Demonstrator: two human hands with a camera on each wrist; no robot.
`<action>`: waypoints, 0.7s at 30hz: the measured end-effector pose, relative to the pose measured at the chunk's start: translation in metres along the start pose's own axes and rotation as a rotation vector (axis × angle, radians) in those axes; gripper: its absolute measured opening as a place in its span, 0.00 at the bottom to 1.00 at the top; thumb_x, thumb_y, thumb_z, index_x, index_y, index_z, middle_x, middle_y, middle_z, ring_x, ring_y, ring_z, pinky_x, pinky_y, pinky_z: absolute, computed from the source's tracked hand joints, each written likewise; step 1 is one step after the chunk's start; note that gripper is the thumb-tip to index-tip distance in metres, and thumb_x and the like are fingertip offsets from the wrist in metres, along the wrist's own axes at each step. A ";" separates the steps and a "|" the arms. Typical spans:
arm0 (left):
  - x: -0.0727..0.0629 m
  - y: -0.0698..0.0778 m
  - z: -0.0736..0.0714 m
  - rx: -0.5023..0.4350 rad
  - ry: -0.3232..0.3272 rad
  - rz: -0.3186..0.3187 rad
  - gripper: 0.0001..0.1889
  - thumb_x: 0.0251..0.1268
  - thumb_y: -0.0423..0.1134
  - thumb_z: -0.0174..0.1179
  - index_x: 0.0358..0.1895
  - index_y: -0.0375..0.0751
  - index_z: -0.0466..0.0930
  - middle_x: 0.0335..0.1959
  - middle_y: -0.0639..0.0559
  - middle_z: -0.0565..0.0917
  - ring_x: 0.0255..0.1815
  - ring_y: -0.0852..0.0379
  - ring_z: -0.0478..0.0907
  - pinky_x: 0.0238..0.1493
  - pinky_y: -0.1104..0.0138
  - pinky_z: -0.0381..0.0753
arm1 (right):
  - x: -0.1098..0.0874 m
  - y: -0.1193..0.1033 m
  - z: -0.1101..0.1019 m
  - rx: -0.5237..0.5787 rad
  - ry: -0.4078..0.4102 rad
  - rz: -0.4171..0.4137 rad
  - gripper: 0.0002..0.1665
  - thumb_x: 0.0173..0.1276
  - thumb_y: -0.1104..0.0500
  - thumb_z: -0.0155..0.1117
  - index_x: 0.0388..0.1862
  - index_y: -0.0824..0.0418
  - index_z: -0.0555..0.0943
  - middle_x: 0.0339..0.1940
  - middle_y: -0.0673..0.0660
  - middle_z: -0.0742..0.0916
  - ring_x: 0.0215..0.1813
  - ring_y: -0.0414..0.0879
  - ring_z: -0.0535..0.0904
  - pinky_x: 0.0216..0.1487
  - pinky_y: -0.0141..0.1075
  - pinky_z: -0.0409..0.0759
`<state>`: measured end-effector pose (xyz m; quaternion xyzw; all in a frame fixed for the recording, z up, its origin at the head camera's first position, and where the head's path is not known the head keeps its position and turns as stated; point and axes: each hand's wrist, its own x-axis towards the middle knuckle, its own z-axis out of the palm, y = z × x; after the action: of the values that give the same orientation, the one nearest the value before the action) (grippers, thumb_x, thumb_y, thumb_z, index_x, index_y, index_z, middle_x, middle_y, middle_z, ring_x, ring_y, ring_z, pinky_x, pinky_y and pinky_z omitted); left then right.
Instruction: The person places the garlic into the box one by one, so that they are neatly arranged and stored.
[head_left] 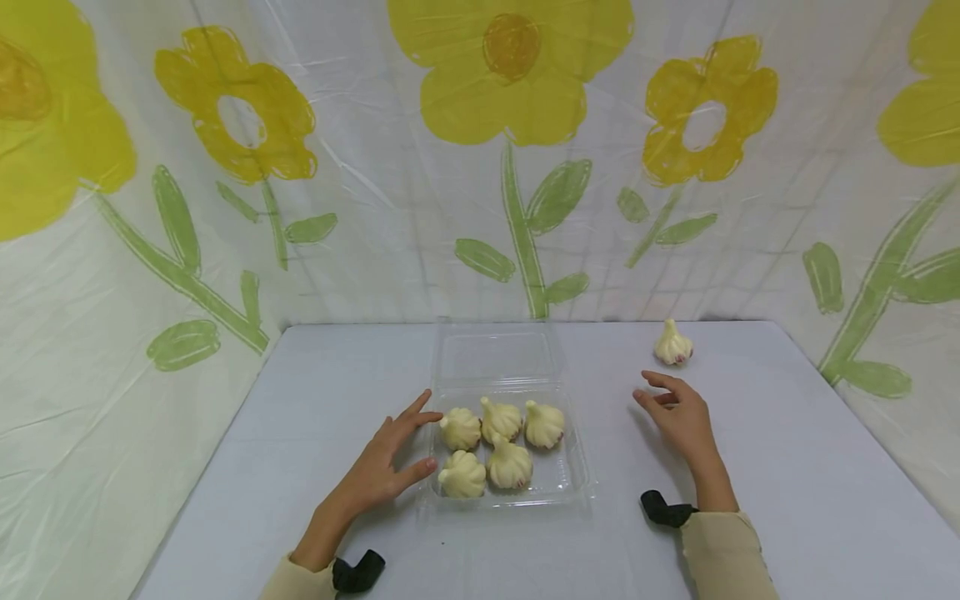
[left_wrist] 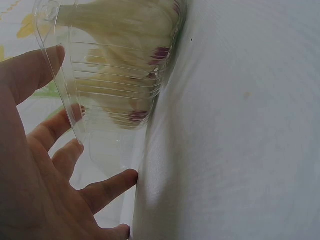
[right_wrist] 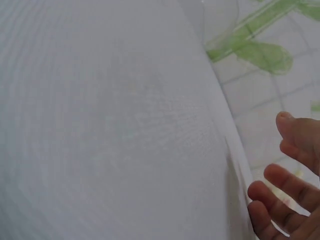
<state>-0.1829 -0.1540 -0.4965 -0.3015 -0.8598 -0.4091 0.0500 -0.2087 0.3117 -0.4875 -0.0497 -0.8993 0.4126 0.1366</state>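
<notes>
A clear plastic clamshell box (head_left: 551, 481) lies with its lid folded back on the white table. Several garlic bulbs (head_left: 510, 464) sit inside it in two rows, with a gap at the front right. My left hand (head_left: 381, 467) is spread at the box's left side, thumb and fingertips right at the rim; the left wrist view shows the thumb (left_wrist: 42, 72) against the clear wall. To the right of the box my right hand (head_left: 681, 419) hovers with loosely bent fingers and nothing in them. One loose garlic bulb (head_left: 673, 344) lies just beyond its fingertips.
The open lid (head_left: 495, 354) lies flat toward the back of the table (head_left: 330, 375). Behind the table hangs a white curtain (head_left: 375, 250) printed with yellow flowers. Dark wrist mounts (head_left: 663, 508) stick out inward from both sleeves.
</notes>
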 end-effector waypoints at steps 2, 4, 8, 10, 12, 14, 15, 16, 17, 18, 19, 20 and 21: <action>0.000 0.000 0.000 0.003 -0.001 -0.001 0.31 0.67 0.45 0.65 0.73 0.52 0.71 0.84 0.47 0.56 0.81 0.35 0.58 0.70 0.22 0.45 | 0.001 0.001 -0.002 0.009 0.006 0.019 0.28 0.73 0.50 0.67 0.67 0.60 0.80 0.63 0.67 0.83 0.51 0.55 0.82 0.37 0.27 0.78; 0.000 0.000 -0.001 0.002 -0.003 -0.002 0.31 0.67 0.45 0.64 0.73 0.52 0.71 0.84 0.47 0.56 0.81 0.35 0.58 0.70 0.22 0.45 | 0.002 0.002 -0.003 0.018 0.011 0.044 0.29 0.73 0.47 0.67 0.67 0.59 0.79 0.64 0.67 0.83 0.49 0.49 0.81 0.36 0.27 0.78; -0.001 0.001 -0.002 -0.002 -0.006 -0.008 0.31 0.67 0.45 0.65 0.73 0.53 0.70 0.84 0.47 0.56 0.81 0.35 0.58 0.70 0.22 0.45 | 0.005 0.003 -0.005 0.064 0.021 0.097 0.32 0.72 0.44 0.67 0.70 0.57 0.78 0.67 0.64 0.82 0.41 0.30 0.76 0.33 0.28 0.77; -0.001 0.000 -0.002 -0.002 -0.008 -0.009 0.31 0.67 0.45 0.65 0.73 0.54 0.70 0.84 0.46 0.56 0.81 0.35 0.57 0.70 0.22 0.45 | 0.006 0.005 -0.006 0.080 0.036 0.119 0.32 0.72 0.44 0.67 0.71 0.56 0.77 0.68 0.62 0.82 0.38 0.26 0.74 0.32 0.28 0.77; -0.001 0.000 -0.003 -0.004 -0.009 -0.008 0.31 0.67 0.45 0.65 0.73 0.54 0.70 0.84 0.46 0.56 0.81 0.35 0.57 0.70 0.22 0.44 | 0.008 0.006 -0.006 0.096 0.062 0.141 0.32 0.71 0.45 0.68 0.70 0.56 0.77 0.68 0.61 0.81 0.37 0.23 0.72 0.31 0.27 0.77; -0.001 -0.001 -0.002 -0.007 -0.007 -0.006 0.31 0.67 0.45 0.65 0.73 0.55 0.70 0.84 0.46 0.56 0.81 0.36 0.57 0.70 0.22 0.44 | 0.011 0.009 -0.007 0.112 0.091 0.158 0.32 0.71 0.46 0.68 0.71 0.56 0.77 0.69 0.61 0.81 0.36 0.23 0.73 0.31 0.26 0.76; -0.001 -0.001 -0.002 -0.006 -0.006 -0.006 0.31 0.67 0.45 0.65 0.73 0.55 0.70 0.84 0.47 0.56 0.81 0.36 0.57 0.70 0.22 0.44 | 0.013 0.012 -0.007 0.125 0.105 0.168 0.32 0.71 0.46 0.68 0.71 0.55 0.77 0.69 0.61 0.80 0.35 0.23 0.73 0.30 0.26 0.76; -0.001 -0.001 -0.002 -0.004 -0.006 -0.006 0.31 0.67 0.45 0.65 0.73 0.55 0.70 0.84 0.47 0.56 0.81 0.36 0.57 0.70 0.22 0.44 | 0.015 0.013 -0.008 0.139 0.115 0.175 0.32 0.72 0.46 0.67 0.72 0.55 0.76 0.70 0.60 0.80 0.35 0.23 0.73 0.30 0.25 0.77; -0.001 -0.001 -0.002 -0.005 -0.006 -0.005 0.31 0.67 0.45 0.65 0.73 0.54 0.70 0.84 0.48 0.56 0.81 0.36 0.57 0.70 0.22 0.45 | 0.017 0.015 -0.009 0.158 0.126 0.184 0.32 0.72 0.46 0.67 0.72 0.55 0.76 0.70 0.59 0.79 0.35 0.23 0.74 0.30 0.25 0.77; 0.000 -0.001 -0.002 -0.004 -0.007 -0.003 0.31 0.67 0.45 0.65 0.73 0.54 0.70 0.84 0.48 0.56 0.81 0.36 0.57 0.70 0.22 0.45 | 0.019 0.018 -0.011 0.173 0.134 0.189 0.33 0.72 0.47 0.67 0.72 0.55 0.75 0.71 0.59 0.78 0.34 0.23 0.74 0.30 0.24 0.77; 0.000 -0.001 -0.002 -0.003 -0.007 -0.001 0.31 0.67 0.45 0.65 0.73 0.53 0.70 0.84 0.47 0.56 0.81 0.35 0.57 0.70 0.22 0.45 | 0.022 0.020 -0.012 0.189 0.141 0.194 0.33 0.73 0.47 0.66 0.73 0.54 0.75 0.71 0.58 0.77 0.34 0.24 0.75 0.30 0.24 0.77; 0.000 -0.001 -0.001 -0.002 -0.008 0.000 0.31 0.67 0.45 0.65 0.73 0.52 0.70 0.84 0.47 0.56 0.81 0.35 0.57 0.70 0.22 0.45 | 0.024 0.022 -0.013 0.203 0.148 0.201 0.33 0.73 0.47 0.66 0.73 0.54 0.74 0.71 0.58 0.76 0.33 0.25 0.75 0.30 0.24 0.77; 0.000 -0.001 -0.001 -0.002 -0.009 0.001 0.31 0.67 0.45 0.65 0.73 0.52 0.70 0.84 0.46 0.56 0.81 0.35 0.57 0.70 0.22 0.45 | 0.026 0.024 -0.015 0.216 0.152 0.209 0.33 0.73 0.47 0.65 0.74 0.54 0.74 0.71 0.58 0.75 0.33 0.26 0.76 0.30 0.24 0.77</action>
<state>-0.1842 -0.1554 -0.4963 -0.3040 -0.8594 -0.4085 0.0459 -0.2304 0.3436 -0.4909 -0.1590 -0.8266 0.5139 0.1654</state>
